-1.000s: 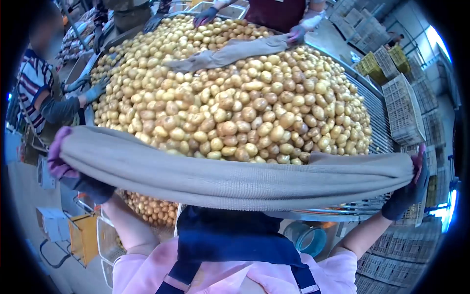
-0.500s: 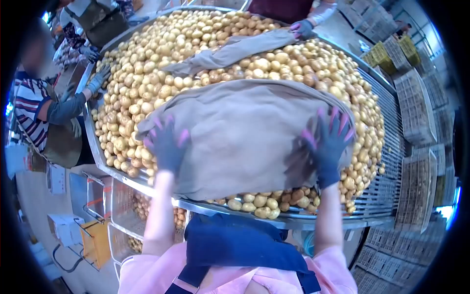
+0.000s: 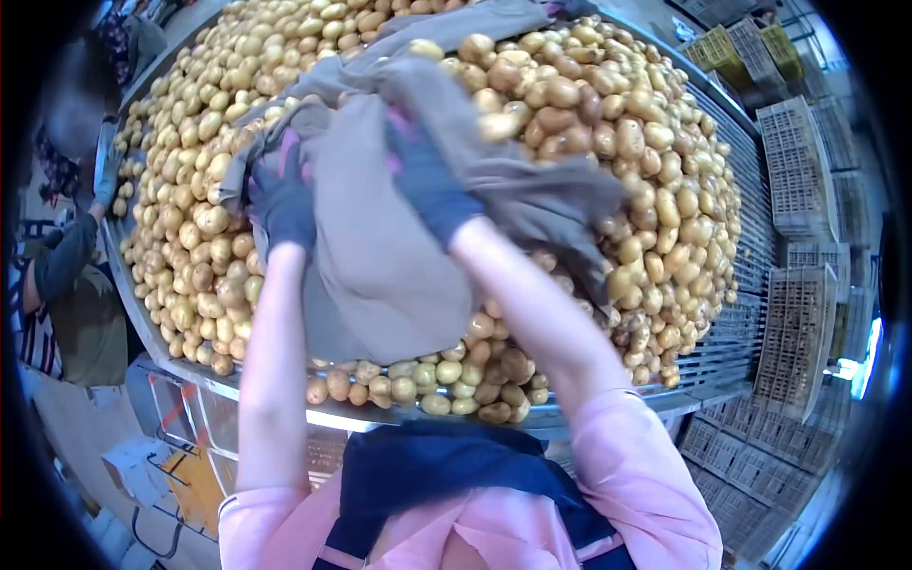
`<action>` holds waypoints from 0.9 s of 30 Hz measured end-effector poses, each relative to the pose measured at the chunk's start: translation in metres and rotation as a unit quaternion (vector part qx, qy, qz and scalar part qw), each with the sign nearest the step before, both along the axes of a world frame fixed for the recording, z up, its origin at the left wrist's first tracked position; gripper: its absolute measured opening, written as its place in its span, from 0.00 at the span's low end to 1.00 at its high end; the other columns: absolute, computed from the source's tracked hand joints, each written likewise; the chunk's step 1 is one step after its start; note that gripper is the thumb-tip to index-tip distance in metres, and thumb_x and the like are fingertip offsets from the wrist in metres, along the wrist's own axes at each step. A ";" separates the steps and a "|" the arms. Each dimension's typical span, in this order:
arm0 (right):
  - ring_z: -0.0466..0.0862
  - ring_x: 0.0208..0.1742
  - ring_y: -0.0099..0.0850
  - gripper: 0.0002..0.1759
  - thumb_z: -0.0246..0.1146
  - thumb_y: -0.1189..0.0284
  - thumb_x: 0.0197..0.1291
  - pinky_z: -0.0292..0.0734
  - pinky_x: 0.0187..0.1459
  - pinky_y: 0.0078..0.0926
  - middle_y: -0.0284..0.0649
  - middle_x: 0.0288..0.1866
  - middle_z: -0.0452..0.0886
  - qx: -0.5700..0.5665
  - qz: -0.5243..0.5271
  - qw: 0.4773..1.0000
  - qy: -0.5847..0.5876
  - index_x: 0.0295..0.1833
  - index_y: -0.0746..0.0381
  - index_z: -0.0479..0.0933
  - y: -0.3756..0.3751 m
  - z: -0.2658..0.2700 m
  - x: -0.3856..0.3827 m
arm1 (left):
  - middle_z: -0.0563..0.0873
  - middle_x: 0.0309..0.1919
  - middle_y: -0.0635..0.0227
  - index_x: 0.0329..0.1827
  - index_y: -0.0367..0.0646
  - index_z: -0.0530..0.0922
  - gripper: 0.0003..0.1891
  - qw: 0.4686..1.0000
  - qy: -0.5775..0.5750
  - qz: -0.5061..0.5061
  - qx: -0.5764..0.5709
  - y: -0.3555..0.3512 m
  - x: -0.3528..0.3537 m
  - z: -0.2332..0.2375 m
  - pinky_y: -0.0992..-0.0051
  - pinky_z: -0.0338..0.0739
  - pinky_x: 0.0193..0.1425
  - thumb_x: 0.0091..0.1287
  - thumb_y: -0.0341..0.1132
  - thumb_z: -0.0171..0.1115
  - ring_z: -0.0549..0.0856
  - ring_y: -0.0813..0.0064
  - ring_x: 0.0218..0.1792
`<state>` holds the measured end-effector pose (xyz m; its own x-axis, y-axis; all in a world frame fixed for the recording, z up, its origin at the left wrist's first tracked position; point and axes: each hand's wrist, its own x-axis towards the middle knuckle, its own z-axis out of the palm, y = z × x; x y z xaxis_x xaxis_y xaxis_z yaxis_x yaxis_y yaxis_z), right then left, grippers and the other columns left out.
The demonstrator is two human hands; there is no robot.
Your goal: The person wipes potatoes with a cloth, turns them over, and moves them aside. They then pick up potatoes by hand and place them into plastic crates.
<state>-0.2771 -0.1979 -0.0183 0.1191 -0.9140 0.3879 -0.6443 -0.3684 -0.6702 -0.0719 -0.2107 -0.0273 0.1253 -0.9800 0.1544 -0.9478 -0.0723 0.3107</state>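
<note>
A heap of yellow potatoes (image 3: 655, 204) fills the metal sorting table. Across its near middle lies a grey-brown cloth (image 3: 380, 285), bunched and folded, with a loose flap trailing to the right. My left hand (image 3: 282, 204), in a dark glove with pink fingertips, grips the cloth near its left edge. My right hand (image 3: 429, 185), gloved the same way and blurred by motion, is closed on the bunched cloth right of centre. Its fingertips are partly hidden in the folds. At the table's near edge, potatoes show below the cloth.
The table's metal rim (image 3: 214, 382) runs along the near side, and bare slats (image 3: 727, 328) show at right. Stacked plastic crates (image 3: 798, 328) stand beyond. A co-worker's gloved hand (image 3: 106, 180) rests at the left rim. Another gloved hand (image 3: 570, 8) is at the far edge by a second cloth.
Both hands have moved away from me, the right one also far to the left. The cloth, spread flat before, is now bunched up and pulled leftward, uncovering potatoes on the right.
</note>
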 end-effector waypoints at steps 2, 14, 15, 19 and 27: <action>0.67 0.65 0.49 0.33 0.44 0.78 0.64 0.59 0.67 0.32 0.63 0.67 0.61 0.013 0.016 1.000 -0.009 0.75 0.66 0.47 0.005 -0.028 0.036 | 0.51 0.73 0.44 0.75 0.68 0.53 0.32 0.998 -0.057 0.010 0.024 -0.025 0.008 0.000 0.46 0.49 0.71 0.67 0.54 0.49 0.51 0.39 0.72; 0.78 0.52 0.43 0.18 0.59 0.59 0.62 0.72 0.55 0.41 0.42 0.44 0.81 -0.096 -0.136 0.901 0.400 0.47 0.62 0.78 0.108 0.109 -0.077 | 0.77 0.57 0.53 0.62 0.35 0.69 0.23 0.968 0.204 -0.142 0.038 0.137 0.079 0.029 0.63 0.67 0.64 0.68 0.37 0.58 0.76 0.58 0.58; 0.78 0.52 0.43 0.18 0.59 0.59 0.62 0.72 0.55 0.41 0.42 0.44 0.81 -0.096 -0.143 0.898 0.404 0.47 0.62 0.78 0.107 0.098 -0.076 | 0.73 0.61 0.50 0.65 0.34 0.67 0.31 0.973 0.054 -0.218 0.048 0.163 0.066 0.028 0.57 0.58 0.70 0.65 0.45 0.61 0.70 0.51 0.64; 0.77 0.50 0.42 0.14 0.59 0.62 0.60 0.71 0.56 0.38 0.45 0.45 0.79 0.029 -0.048 0.987 0.154 0.44 0.61 0.77 0.096 0.082 -0.054 | 0.67 0.66 0.51 0.67 0.36 0.65 0.36 0.973 -0.072 -0.215 -0.033 0.198 0.042 -0.007 0.52 0.47 0.74 0.61 0.50 0.63 0.59 0.54 0.72; 0.78 0.34 0.37 0.12 0.58 0.63 0.67 0.73 0.37 0.34 0.43 0.37 0.81 -0.108 -0.265 0.956 -0.072 0.43 0.62 0.73 0.095 0.262 -0.200 | 0.71 0.65 0.57 0.63 0.43 0.71 0.29 0.975 -0.071 -0.209 -0.010 0.187 0.044 0.013 0.56 0.49 0.74 0.60 0.46 0.64 0.66 0.57 0.68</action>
